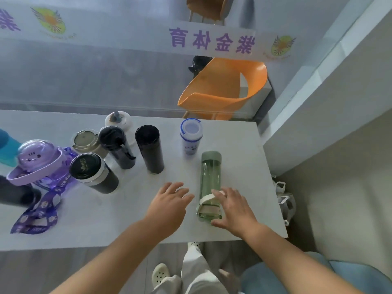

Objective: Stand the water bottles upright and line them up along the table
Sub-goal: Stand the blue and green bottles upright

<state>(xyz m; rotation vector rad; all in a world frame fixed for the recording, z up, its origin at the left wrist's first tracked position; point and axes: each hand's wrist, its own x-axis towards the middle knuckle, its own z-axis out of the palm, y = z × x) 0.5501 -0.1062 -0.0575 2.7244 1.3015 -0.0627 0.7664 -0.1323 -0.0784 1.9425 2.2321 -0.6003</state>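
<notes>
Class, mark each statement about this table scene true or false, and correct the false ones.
1. The green bottle lies on its side. True.
2. The left hand holds a bottle. False: it is open and holds nothing.
3. The right hand touches the green bottle. True.
4. The white bottle lies flat. False: it stands upright.

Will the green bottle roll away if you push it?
Probably: the green bottle is round and lies on its side, so a sideways nudge would likely roll it. It looks see-through and empty, so probably light. Its beige strap might slow it.
</notes>
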